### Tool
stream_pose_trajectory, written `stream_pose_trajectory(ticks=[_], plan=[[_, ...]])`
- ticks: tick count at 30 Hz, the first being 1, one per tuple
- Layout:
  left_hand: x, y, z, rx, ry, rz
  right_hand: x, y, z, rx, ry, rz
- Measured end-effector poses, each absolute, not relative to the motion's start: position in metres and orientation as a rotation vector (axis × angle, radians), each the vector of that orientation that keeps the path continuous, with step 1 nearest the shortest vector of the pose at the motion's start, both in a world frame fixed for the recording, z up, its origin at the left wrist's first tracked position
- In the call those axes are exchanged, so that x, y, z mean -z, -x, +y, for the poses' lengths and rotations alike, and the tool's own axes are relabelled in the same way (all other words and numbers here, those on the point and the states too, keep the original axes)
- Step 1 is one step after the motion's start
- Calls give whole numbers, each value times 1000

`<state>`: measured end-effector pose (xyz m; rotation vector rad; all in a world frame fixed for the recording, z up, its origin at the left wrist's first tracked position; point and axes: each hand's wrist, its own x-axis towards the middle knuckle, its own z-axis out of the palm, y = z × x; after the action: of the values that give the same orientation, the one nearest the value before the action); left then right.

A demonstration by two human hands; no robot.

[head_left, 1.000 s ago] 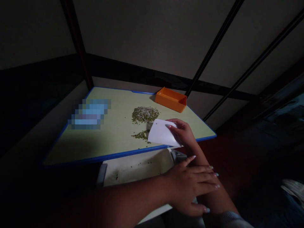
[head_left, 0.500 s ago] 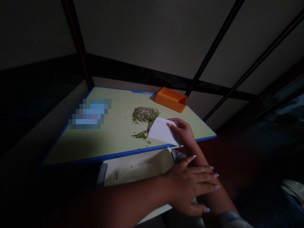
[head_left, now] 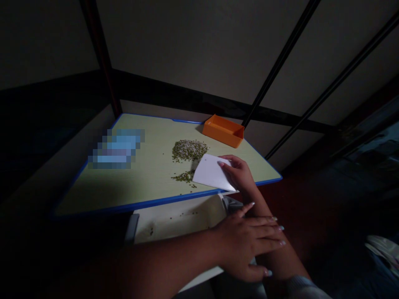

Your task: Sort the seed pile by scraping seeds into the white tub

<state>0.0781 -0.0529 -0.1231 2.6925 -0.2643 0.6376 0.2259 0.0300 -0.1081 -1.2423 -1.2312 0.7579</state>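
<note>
Gripping a white card (head_left: 210, 173) by its right-hand end, your right hand (head_left: 238, 172) sits over the near right part of the yellow table (head_left: 140, 182), with the thumb on the card's upper face and the other fingers partly hidden behind it. The card tilts, a small hole showing near its upper left corner, and its free end points left, toward the grains. Your larger heap of greenish grains (head_left: 188, 150) lies beyond the card and to its left, farther from you than your right hand. A smaller scatter of grains (head_left: 183, 177) lies just beside the card's left edge, nearer to you; whether the card touches it, you cannot tell from this angle.

Your left hand (head_left: 245, 245) is open, palm down, its fingers spread across your right forearm (head_left: 264, 211), and it holds nothing. It lies nearer to you than the card and well apart from both lots of grains. Below the table's blue edge, a pale bin (head_left: 187, 222) has a few dark specks in it, partly covered by your left forearm (head_left: 174, 261). The orange tray (head_left: 222, 133) stands at the table's far edge, beyond your right hand.
</note>
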Motion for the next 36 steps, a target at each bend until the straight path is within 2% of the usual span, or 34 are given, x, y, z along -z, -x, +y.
stream_pose_trajectory(ticks=[18, 36], plan=[[126, -81, -54, -660, -2672, -240, 104, -221, 30, -618, 1375, -1258], [125, -80, -56, -659, -2662, -214, 100, -216, 30, -693, 1325, -1296]])
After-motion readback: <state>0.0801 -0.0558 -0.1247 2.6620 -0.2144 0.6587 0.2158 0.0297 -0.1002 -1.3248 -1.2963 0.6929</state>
